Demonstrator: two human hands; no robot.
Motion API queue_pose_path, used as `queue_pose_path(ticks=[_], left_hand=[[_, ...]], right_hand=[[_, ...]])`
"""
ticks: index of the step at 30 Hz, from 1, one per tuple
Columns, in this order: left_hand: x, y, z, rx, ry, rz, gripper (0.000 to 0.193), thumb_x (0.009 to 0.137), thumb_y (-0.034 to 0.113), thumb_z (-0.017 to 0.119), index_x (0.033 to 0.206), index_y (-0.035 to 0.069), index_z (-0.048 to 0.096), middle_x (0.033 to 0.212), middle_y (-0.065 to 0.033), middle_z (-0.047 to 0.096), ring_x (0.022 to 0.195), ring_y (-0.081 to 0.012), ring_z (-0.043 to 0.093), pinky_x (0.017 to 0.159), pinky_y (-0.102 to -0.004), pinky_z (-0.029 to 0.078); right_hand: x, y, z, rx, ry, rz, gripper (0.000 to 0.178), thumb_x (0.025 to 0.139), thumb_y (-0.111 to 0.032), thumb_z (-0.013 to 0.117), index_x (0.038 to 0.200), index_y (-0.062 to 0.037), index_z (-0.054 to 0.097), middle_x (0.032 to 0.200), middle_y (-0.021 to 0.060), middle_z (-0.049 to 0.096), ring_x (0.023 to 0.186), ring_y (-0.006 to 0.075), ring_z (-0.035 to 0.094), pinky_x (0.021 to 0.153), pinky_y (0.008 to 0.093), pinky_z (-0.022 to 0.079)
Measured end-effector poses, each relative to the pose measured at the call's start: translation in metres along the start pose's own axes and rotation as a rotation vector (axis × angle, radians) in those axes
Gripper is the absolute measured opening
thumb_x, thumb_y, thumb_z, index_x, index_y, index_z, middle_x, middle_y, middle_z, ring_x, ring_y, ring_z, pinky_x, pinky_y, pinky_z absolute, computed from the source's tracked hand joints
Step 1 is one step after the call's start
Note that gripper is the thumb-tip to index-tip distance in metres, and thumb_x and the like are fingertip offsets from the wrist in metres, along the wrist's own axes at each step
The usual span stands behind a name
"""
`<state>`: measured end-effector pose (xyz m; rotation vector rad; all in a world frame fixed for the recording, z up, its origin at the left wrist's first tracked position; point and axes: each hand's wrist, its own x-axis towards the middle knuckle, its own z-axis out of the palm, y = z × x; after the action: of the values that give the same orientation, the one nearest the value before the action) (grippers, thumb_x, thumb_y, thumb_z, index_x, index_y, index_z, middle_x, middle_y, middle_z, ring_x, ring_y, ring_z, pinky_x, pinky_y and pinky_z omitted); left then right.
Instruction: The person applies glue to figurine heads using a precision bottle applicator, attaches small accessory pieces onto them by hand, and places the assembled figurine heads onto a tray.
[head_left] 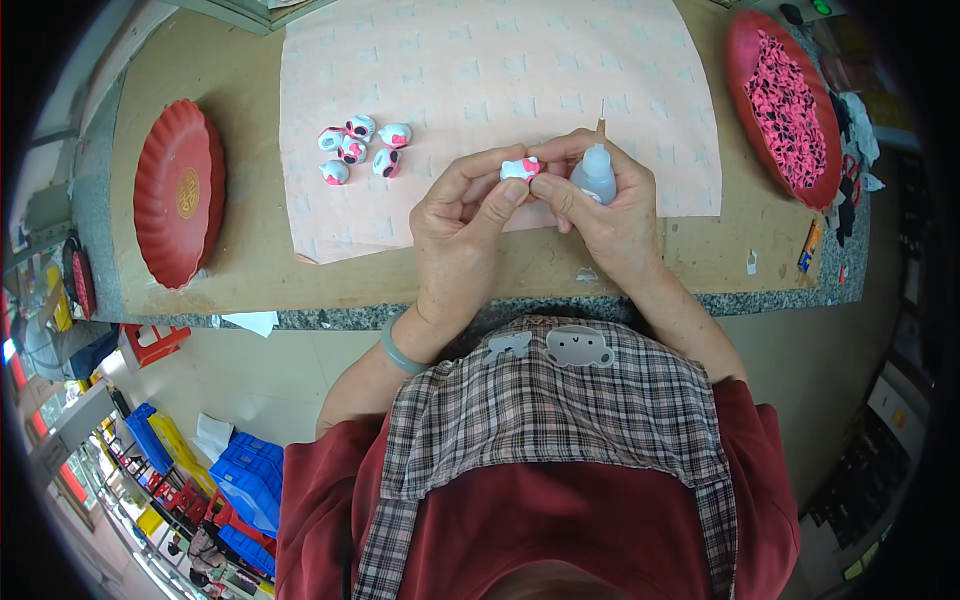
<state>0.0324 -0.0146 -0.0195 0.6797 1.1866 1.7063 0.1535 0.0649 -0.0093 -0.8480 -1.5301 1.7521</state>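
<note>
the right hand [618,205], cradling a bottle [596,176], and left hand [460,205] pinch a figurine [518,169], likely light and stiff, best held by its ends.

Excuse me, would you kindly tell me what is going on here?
The person's left hand and right hand hold a small white-and-pink figure between them, and the right also grips a needle-tipped squeeze bottle. Six similar figures lie to the left on a pale patterned sheet. A red scalloped dish stands further left; a second red dish, at right, holds many small pink-and-black pieces.
</note>
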Motion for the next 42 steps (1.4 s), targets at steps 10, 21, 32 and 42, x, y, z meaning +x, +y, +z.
queue_pose_path(ticks=[10, 21, 32, 42], left_hand=[[0.001, 0.001, -0.002, -0.091, 0.019, -0.076, 0.027, 0.087, 0.003, 0.06, 0.113, -0.005, 0.056, 0.099, -0.0116, 0.065, 0.088, -0.0139, 0.061, 0.081, -0.026, 0.048], [-0.003, 0.005, 0.004, 0.031, 0.048, -0.046, 0.027, 0.087, 0.003, 0.06, 0.113, -0.005, 0.057, 0.095, -0.0099, 0.066, 0.084, -0.0121, 0.061, 0.079, -0.0243, 0.048], [0.002, 0.001, -0.004, -0.147, 0.019, -0.124, 0.023, 0.086, 0.001, 0.059, 0.109, -0.004, 0.059, 0.095, -0.0112, 0.066, 0.081, -0.0121, 0.062, 0.076, -0.0233, 0.05], [0.002, 0.001, -0.006, -0.18, 0.004, -0.174, 0.023, 0.086, 0.003, 0.061, 0.107, -0.003, 0.061, 0.094, -0.0098, 0.066, 0.079, -0.0118, 0.061, 0.077, -0.0241, 0.049]], right_hand=[[0.005, -0.001, -0.005, -0.059, -0.06, -0.046, 0.017, 0.083, 0.0, 0.064, 0.099, 0.0006, 0.061, 0.077, 0.0023, 0.055, 0.058, 0.0043, 0.048, 0.048, 0.0177, 0.04], [0.002, -0.001, -0.003, -0.058, -0.035, -0.018, 0.012, 0.083, -0.002, 0.065, 0.094, 0.0007, 0.06, 0.078, 0.0029, 0.059, 0.059, 0.0043, 0.051, 0.049, 0.0177, 0.041], [0.009, 0.003, -0.006, -0.139, -0.055, -0.093, 0.011, 0.081, -0.004, 0.068, 0.091, -0.0012, 0.062, 0.077, 0.0004, 0.06, 0.06, 0.0031, 0.05, 0.05, 0.0169, 0.039], [0.008, 0.004, -0.008, -0.071, -0.065, -0.038, 0.009, 0.082, -0.005, 0.067, 0.089, -0.0004, 0.062, 0.076, 0.0011, 0.059, 0.059, 0.0037, 0.049, 0.05, 0.0177, 0.038]])
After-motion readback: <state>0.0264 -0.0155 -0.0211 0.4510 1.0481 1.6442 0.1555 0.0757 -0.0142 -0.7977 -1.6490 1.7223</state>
